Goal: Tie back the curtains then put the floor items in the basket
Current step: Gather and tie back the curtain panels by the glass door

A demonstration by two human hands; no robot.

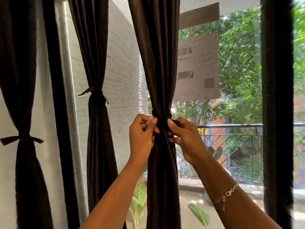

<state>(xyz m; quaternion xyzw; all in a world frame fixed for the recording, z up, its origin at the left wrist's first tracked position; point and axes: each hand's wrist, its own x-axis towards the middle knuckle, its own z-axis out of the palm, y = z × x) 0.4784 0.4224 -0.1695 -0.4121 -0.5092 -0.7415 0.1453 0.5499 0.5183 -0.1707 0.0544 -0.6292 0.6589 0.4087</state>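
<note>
Mesh screen [194, 7]: covers the window behind everything; trees [239, 55], a pale brick wall [122, 55] and a metal railing [247, 125] show through it.
Dark strip [277, 96]: upright at the far right, with fuzzy edges; curtain or frame, I cannot tell.
Centre curtain [158, 63]: dark brown and hanging in front of the screen. It is drawn to a narrow waist at mid-height and flares above and below.
Left curtain [24, 171]: dark brown, at the far left. Its own band cinches it, with two ends sticking out sideways.
Second curtain [97, 129]: hangs between the left and centre curtains. It is also cinched, with knot ends pointing out on each side.
Left hand [142, 138]: at the left of the centre curtain's waist. The fingers are curled, and thumb and forefinger pinch at the left edge of the tie [162, 119].
Right hand [184, 139]: at the right of the waist. The fingers are curled and the thumb tip presses on the tie, with a dark end held between thumb and fingers.
Tie: a dark band wrapped round the centre curtain's waist, between the two hands and touching both.
Bracelet [226, 194]: a silver chain on the right forearm.
</note>
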